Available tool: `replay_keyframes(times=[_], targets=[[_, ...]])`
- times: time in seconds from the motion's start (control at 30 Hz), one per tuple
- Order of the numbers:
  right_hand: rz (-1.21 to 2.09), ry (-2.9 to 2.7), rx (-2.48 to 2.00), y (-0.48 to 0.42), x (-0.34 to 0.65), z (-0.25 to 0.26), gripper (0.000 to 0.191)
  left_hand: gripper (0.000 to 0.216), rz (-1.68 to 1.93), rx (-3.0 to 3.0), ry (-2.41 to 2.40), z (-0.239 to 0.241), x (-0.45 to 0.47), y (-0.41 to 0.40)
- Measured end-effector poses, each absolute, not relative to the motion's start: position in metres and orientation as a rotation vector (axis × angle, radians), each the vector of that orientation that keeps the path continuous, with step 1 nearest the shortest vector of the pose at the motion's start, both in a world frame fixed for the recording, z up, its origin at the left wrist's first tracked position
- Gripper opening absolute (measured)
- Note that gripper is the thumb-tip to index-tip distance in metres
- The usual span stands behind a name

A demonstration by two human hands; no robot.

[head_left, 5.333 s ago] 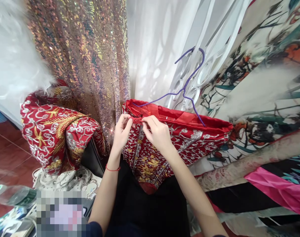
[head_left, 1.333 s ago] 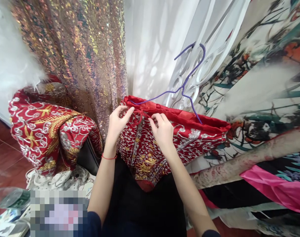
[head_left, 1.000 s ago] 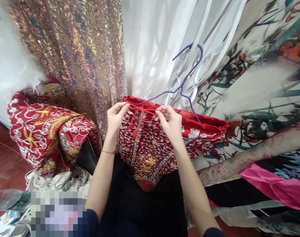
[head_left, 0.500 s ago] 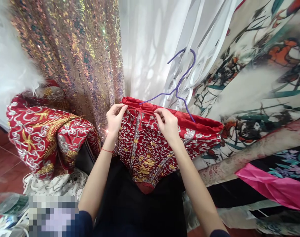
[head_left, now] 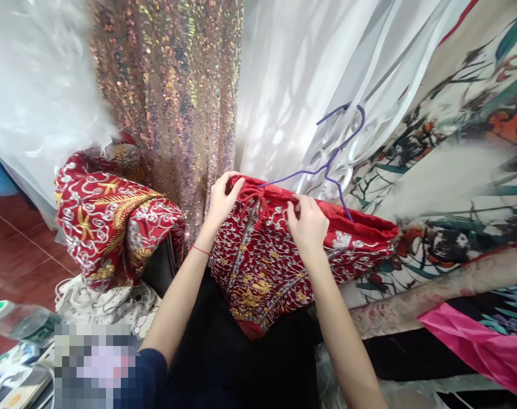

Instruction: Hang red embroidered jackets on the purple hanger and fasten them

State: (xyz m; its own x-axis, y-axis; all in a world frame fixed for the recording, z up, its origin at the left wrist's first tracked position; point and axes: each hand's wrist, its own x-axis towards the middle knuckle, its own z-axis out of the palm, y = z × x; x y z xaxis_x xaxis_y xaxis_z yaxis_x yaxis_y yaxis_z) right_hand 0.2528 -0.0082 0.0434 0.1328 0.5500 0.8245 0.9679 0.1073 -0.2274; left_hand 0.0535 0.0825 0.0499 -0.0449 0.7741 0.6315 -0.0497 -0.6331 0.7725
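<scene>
A red garment (head_left: 258,261) with gold and silver embroidery hangs folded over a purple wire hanger (head_left: 326,165) in front of me. My left hand (head_left: 222,199) grips its top left edge, fingers curled over the red band. My right hand (head_left: 307,221) pinches the top edge a little to the right. A thin red tie cord (head_left: 258,199) with loops sits between the two hands.
A second red embroidered garment (head_left: 113,221) lies draped at the left. Behind hang a sequined cloth (head_left: 169,96), white sheer fabric (head_left: 292,85) and a floral print cloth (head_left: 454,170). A pink cloth (head_left: 480,346) lies at the right. A plastic bottle (head_left: 20,324) lies low left.
The cord, stretched taut between my hands half a second ago, now sits slack in loops. My hands have come to rest on the garment's top edge. The view has shifted left.
</scene>
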Motion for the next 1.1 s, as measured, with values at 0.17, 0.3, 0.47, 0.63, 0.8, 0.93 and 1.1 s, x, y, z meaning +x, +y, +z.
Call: replay_keyframes(times=[0.17,0.3,0.47,0.63,0.8,0.93,1.1], targets=[[-0.511,-1.587,-1.422,-0.012,0.208,0.048,0.034,0.033,1.838,1.667,0.853,0.041,0.05,0.054],[-0.413,-1.789,-1.319,-0.011,0.162,0.056,0.04,0.027,1.807,1.796,0.821,0.048,0.021,0.007],[-0.411,-2.167,-1.088,-0.012,0.09,0.063,0.042,0.023,1.899,2.009,1.212,0.047,-0.055,-0.039],[-0.45,-2.592,-0.649,-0.014,-0.007,0.058,0.053,0.091,1.946,1.502,2.102,-0.001,-0.135,-0.057],[-0.642,-2.814,-0.571,-0.008,-0.068,0.054,0.038,0.102,1.202,1.187,2.237,-0.037,-0.174,-0.06],[-0.684,-2.81,-0.637,-0.003,-0.076,0.045,0.036,0.051,1.152,1.277,2.217,-0.035,-0.18,-0.061],[-0.584,-2.736,-0.63,-0.014,-0.076,0.028,0.034,0.033,1.46,1.241,2.126,-0.031,-0.2,-0.072]])
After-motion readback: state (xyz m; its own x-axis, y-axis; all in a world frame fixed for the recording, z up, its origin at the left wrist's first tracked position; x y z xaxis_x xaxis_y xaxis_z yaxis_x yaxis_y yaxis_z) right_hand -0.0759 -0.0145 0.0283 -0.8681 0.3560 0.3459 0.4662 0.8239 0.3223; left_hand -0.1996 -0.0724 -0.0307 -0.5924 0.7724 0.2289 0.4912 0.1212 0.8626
